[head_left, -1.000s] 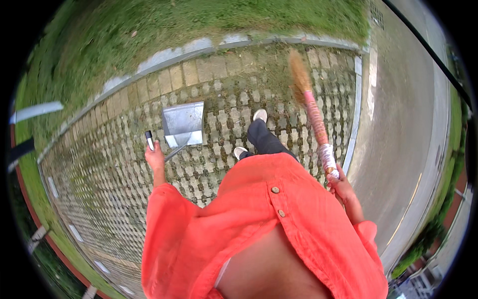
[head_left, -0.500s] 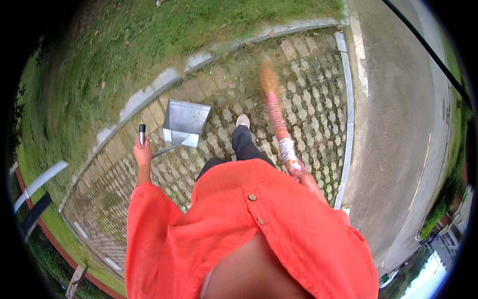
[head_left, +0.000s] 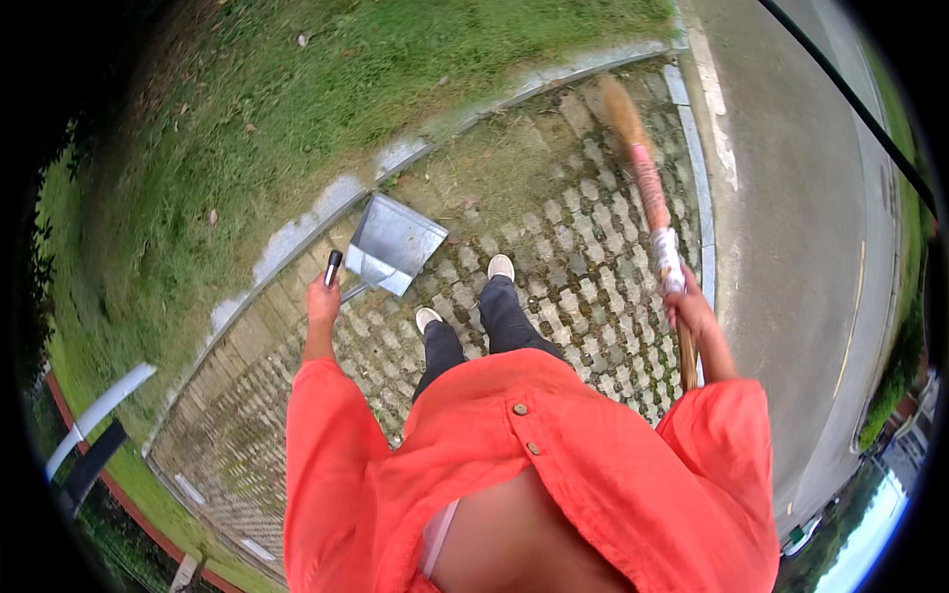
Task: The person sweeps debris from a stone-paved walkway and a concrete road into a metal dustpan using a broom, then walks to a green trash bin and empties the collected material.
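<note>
My left hand [head_left: 322,299] is closed round the upright handle of a metal dustpan [head_left: 397,237], whose black-capped end sticks out above my fist. The silver pan rests on the paving just ahead, its mouth turned away from me. Out to the right, my right hand [head_left: 692,308] grips a long broom [head_left: 649,188] by its wooden shaft, below a white wrapped section. The bound pink part runs forward to tan bristles, a little blurred, over the paving near the far kerb corner. Loose dry grass clippings [head_left: 494,168] lie between the pan and the bristles.
Mossy paving blocks [head_left: 593,296] with gaps lie under my shoes [head_left: 501,267]. A raised stone kerb [head_left: 326,208] borders the grass [head_left: 267,119] ahead and left. On the right, a flush kerb strip [head_left: 704,208] separates the paving from the road [head_left: 781,227].
The broom has swung right and forward, and my right arm now reaches farther out. Both shoes now show. The dustpan and my left hand appear farther right in view.
</note>
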Available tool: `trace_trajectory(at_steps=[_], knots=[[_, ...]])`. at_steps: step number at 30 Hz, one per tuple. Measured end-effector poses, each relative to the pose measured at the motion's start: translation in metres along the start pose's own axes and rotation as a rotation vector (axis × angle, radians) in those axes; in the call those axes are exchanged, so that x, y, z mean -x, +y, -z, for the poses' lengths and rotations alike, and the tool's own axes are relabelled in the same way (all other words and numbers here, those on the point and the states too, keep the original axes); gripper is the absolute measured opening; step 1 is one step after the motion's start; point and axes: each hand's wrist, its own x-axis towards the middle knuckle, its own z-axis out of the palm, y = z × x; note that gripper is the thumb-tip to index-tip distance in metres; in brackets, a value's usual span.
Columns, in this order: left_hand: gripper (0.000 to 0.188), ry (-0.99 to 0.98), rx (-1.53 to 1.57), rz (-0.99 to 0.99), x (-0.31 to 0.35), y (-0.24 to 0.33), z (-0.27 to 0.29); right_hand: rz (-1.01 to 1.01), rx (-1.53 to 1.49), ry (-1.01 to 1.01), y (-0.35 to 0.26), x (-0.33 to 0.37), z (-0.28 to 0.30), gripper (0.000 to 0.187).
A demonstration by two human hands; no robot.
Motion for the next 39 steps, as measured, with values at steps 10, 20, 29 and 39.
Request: trace_trajectory(at_steps=[10,20,29,39], knots=[[0.012,0.045,-0.068,0.051,-0.048,-0.018,-0.004,0.046,1.123,-0.503,0.008,0.036,-0.155,0.082],[0.016,0.008,0.001,0.073,-0.033,-0.051,-0.014,0.042,0.419,-0.414,0.019,0.141,-0.049,0.076],[0.019,0.057,-0.071,0.041,-0.047,-0.037,0.008,0.04,0.889,0.007,-0.053,0.005,-0.077,0.073],[0.022,-0.047,-0.221,0.115,-0.043,-0.025,0.003,-0.024,1.234,-0.75,0.019,0.055,-0.186,0.076]])
